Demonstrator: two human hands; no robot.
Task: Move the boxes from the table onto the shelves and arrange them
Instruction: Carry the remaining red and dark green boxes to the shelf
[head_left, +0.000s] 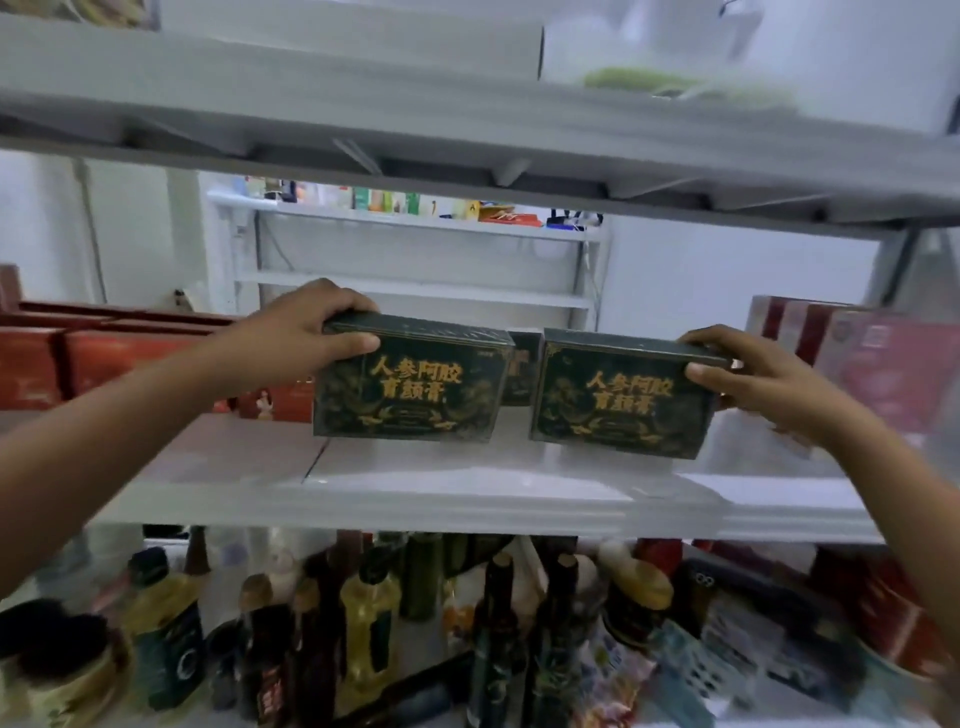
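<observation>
across the whole view a white middle shelf (467, 483) is stretching from side to side, with an upper shelf (363, 104) hanging over it. on the level below, a crowd of bottles (363, 623) is standing packed together, blurred. red boxes (104, 358) are lying stacked at the left end of the middle shelf, and a pink-red box (883, 364) is standing at its right end. near the middle of that shelf, the left green box (410, 384) and the right green box (623, 395), both dark with gold lettering, are facing forward upright, side by side with a narrow gap between them; whether their bases are touching the shelf i cannot tell. a third green box (522, 374) is showing through the gap, further back. the left hand (306, 332) is gripping the left green box at its upper left corner, fingers curling over the top, thumb pressing the front. the right hand (748, 374) is gripping the right green box at its upper right corner in the same way.
</observation>
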